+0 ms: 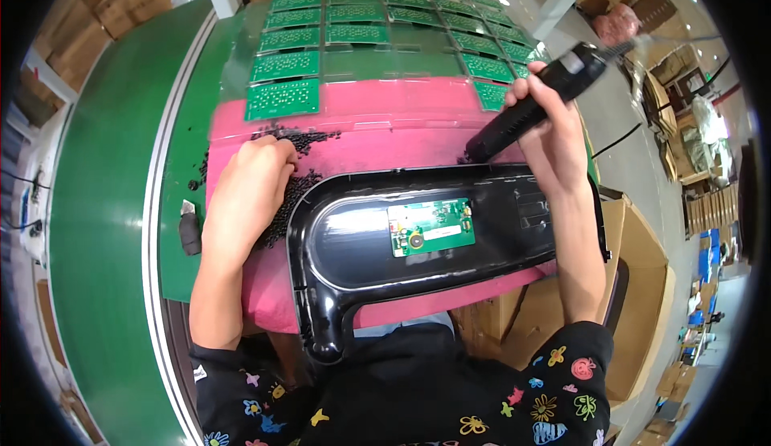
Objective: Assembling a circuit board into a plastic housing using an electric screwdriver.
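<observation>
My right hand (pixel 556 129) is wrapped round a black electric screwdriver (pixel 504 129). The tool slants, its tip pointing down at the pink cloth (pixel 401 117) behind a black plastic housing (pixel 369 273). Inside the housing lies a small green circuit board (pixel 443 237) with parts mounted on it. On the left, my left hand (pixel 255 179) reaches into a pile of small black screws (pixel 299 193), fingertips pressed together. Whatever those fingers hold, if anything, is hidden.
Rows of green circuit boards (pixel 283 98) rest in a clear plastic tray (pixel 349 69) at the back. A small dark object (pixel 189 233) lies left of my forearm on the green table (pixel 181 273). An open cardboard box (pixel 642 285) stands at the right, below table height.
</observation>
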`<state>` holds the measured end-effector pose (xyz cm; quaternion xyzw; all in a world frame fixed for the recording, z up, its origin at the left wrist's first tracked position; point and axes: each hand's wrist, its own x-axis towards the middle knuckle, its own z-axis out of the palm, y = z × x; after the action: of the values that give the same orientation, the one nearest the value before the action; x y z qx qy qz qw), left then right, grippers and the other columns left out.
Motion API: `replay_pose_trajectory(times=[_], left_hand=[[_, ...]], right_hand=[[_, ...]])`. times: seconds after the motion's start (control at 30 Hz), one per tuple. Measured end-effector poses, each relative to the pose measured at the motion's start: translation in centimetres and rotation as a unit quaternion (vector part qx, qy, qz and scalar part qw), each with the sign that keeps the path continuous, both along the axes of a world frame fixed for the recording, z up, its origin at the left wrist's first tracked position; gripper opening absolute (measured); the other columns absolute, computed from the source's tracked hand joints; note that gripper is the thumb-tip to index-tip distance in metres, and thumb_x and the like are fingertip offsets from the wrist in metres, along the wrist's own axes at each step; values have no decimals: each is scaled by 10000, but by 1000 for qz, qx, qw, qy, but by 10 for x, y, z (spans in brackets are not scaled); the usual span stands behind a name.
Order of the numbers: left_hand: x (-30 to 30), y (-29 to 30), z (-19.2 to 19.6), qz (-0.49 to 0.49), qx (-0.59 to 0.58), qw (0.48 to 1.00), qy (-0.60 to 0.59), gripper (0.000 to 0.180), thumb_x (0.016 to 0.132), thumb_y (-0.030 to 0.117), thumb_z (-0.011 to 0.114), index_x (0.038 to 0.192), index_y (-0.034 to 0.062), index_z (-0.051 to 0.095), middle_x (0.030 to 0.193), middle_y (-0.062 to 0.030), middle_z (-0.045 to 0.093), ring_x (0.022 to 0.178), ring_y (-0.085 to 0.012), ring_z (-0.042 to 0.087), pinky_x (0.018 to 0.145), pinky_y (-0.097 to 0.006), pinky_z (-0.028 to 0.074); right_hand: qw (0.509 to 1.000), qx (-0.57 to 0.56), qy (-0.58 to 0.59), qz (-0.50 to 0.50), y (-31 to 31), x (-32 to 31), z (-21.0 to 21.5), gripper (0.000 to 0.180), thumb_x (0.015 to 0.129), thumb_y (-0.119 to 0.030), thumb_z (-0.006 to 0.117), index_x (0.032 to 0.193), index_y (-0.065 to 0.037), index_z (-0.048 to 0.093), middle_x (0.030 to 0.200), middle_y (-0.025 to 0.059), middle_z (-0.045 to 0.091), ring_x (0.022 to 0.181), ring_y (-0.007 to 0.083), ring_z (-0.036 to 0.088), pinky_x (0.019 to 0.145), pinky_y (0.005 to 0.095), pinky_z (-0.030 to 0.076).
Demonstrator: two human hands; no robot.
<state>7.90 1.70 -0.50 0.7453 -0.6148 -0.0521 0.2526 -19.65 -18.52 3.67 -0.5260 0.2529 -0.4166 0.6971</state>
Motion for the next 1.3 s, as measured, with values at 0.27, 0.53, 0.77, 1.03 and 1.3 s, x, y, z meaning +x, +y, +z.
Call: replay_pose_trajectory(times=[0.27, 0.53, 0.77, 1.03, 1.3], left_hand=[[-48, -19, 13, -210, -144, 928, 271, 119, 827, -11, 675, 945, -22, 686, 857, -119, 680, 801, -239, 676, 725, -324, 529], [-70, -19, 5, -207, -103, 869, 439, 84, 874, -16, 668, 956, -35, 679, 898, -95, 687, 791, -137, 670, 696, -264, 538], [-72, -22, 3, -220, -47, 925, 307, 112, 817, 23, 720, 913, -27, 691, 803, -110, 686, 685, -206, 682, 627, -290, 531], [-73, -21, -4, -233, -99, 949, 187, 138, 778, 44, 747, 880, 5, 662, 790, -103, 643, 705, -271, 643, 631, -330, 501], [-76, -20, -2, -234, -103, 962, 93, 217, 722, 66, 774, 885, 24, 638, 804, -80, 627, 741, -267, 614, 679, -359, 462]], right_hand=[[942, 70, -306, 116, 49, 3, 1, 266, 981, -249, 535, 1213, -140, 466, 861, 4, 496, 882, 162, 506, 959, 457, 432], [932, 56, -314, 175, 62, 0, -6, 316, 932, -233, 607, 1201, -165, 455, 834, -42, 494, 840, 112, 482, 955, 389, 344], [932, -3, -332, 145, 64, -11, -6, 341, 910, -199, 641, 1179, -183, 432, 829, -55, 511, 854, 109, 501, 965, 413, 328], [944, -40, -269, 187, 65, -13, -10, 353, 904, -216, 644, 1183, -197, 428, 828, -57, 508, 855, 115, 499, 983, 447, 345], [965, -57, -207, 152, 71, -11, -4, 358, 883, -236, 662, 1172, -221, 452, 805, -76, 515, 834, 106, 518, 988, 437, 371]])
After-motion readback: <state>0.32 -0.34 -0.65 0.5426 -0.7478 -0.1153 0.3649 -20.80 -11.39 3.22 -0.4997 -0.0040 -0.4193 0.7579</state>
